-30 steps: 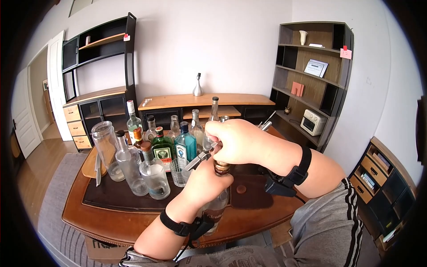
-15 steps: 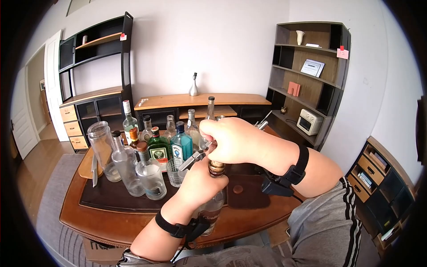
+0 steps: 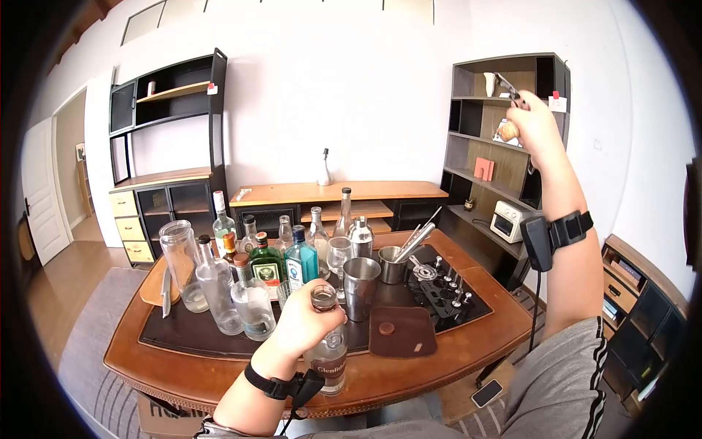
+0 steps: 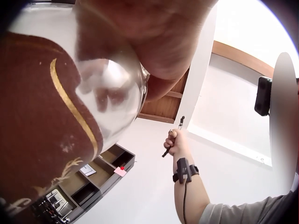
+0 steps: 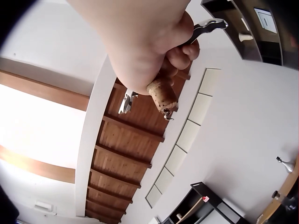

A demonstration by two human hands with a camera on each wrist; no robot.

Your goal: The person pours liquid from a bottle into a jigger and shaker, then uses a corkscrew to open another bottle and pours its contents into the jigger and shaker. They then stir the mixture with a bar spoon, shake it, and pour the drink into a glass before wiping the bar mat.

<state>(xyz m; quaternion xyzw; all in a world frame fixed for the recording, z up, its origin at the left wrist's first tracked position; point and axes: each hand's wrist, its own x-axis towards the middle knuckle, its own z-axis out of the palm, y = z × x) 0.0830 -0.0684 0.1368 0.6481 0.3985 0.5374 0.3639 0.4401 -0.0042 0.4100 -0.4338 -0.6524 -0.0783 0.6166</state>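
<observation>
My left hand point(image 3: 303, 322) grips the neck of a clear glass bottle point(image 3: 330, 369) with a brown label, upright at the table's near edge. Its open mouth shows above my fingers. In the left wrist view the bottle's label point(image 4: 37, 112) and glass shoulder fill the left side. Raised high at the right, my right hand point(image 3: 542, 132) holds a waiter's corkscrew point(image 3: 510, 89), its dark handle point(image 5: 208, 29) jutting past the fingers. A cork point(image 5: 163, 96) is threaded on the screw, whose metal tip pokes out of its end.
Several bottles, including a blue one point(image 3: 300, 256) and a green one point(image 3: 268, 262), crowd the table's left. A metal tumbler point(image 3: 360, 289), a stemmed glass point(image 3: 338, 252) and a small pot point(image 3: 393, 267) stand beyond my left hand. A knife point(image 3: 167, 293) lies far left; a gas hob point(image 3: 442, 282) sits right.
The cork has come out of the bottle. My right hand has swung up and right with corkscrew and cork, while my left hand still holds the bottle's neck. The head view has tilted upward.
</observation>
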